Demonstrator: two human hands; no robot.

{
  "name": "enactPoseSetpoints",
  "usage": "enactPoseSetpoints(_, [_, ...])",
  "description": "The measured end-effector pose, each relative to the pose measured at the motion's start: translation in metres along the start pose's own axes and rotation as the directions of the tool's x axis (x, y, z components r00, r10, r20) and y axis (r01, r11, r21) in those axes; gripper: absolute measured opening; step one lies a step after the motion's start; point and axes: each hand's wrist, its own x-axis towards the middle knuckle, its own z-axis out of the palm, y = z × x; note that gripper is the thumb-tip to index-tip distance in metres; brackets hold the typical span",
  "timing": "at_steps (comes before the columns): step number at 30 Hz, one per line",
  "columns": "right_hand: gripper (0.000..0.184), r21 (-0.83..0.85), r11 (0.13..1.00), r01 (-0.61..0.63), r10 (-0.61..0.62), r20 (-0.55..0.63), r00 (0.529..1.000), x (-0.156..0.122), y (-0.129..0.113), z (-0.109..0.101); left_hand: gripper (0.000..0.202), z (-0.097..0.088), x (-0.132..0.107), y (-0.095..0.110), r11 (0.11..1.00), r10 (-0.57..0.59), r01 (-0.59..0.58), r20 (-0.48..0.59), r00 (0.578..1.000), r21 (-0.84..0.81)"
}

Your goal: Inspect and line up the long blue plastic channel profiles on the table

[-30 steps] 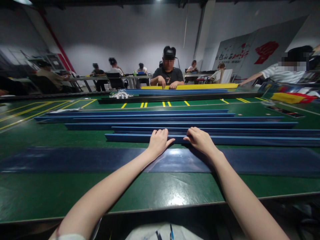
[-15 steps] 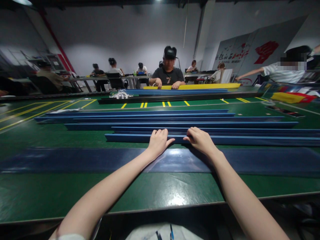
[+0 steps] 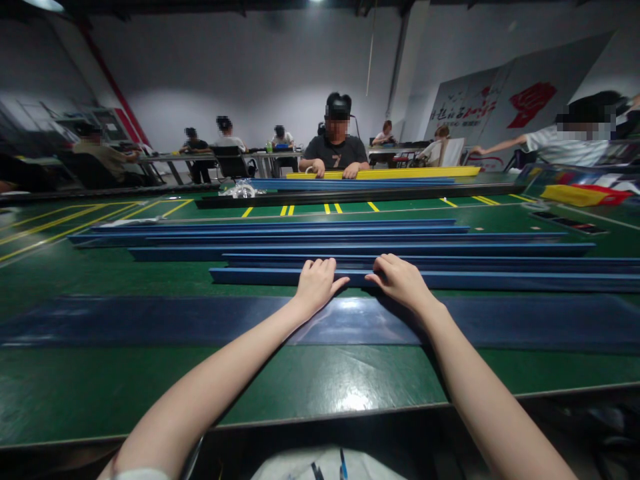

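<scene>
A long blue U-shaped channel (image 3: 500, 281) lies lengthwise across the green table, its open side up. My left hand (image 3: 316, 285) grips its near wall, with the fingers curled over the top edge and the thumb along the outer face. A short way to the right, my right hand (image 3: 401, 280) holds the same wall in a similar way, fingers bent inside the trough. Their fingertips are hidden behind the wall. Under my wrists stretches a flat transparent bluish plastic strip (image 3: 165, 321), nearer to me than the channel.
More blue channels (image 3: 360, 251) lie parallel behind. Further back are a black strip (image 3: 400, 194), a crumpled plastic bag (image 3: 243, 190) and a phone (image 3: 567, 223). Across the table a co-worker (image 3: 336, 150) holds a yellow channel (image 3: 425, 172). The table's front edge (image 3: 350, 416) runs below my forearms.
</scene>
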Motion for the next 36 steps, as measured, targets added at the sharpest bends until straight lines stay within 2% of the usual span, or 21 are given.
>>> enactPoseSetpoints(17, [0.025,-0.014,0.999,-0.046,0.046,0.003,0.999,0.000,0.001,-0.001,0.037,0.000,0.000,0.000,0.999,0.012,-0.012,0.011,1.000,0.036])
enactPoseSetpoints(20, [0.024,-0.026,0.999,-0.021,0.021,-0.021,1.000,0.000,0.001,0.000,0.037,-0.001,0.000,0.000,0.999,0.022,-0.023,0.011,1.000,0.047])
enactPoseSetpoints(27, [0.025,-0.016,0.992,0.129,-0.130,-0.078,0.988,0.004,-0.009,0.011,0.036,0.001,-0.001,-0.001,0.997,0.052,-0.053,0.005,0.999,0.058])
enactPoseSetpoints(36, [0.019,0.018,0.995,0.102,-0.101,-0.077,0.992,0.009,-0.010,0.011,0.035,0.002,0.000,-0.002,0.995,0.082,-0.081,-0.013,0.997,0.050])
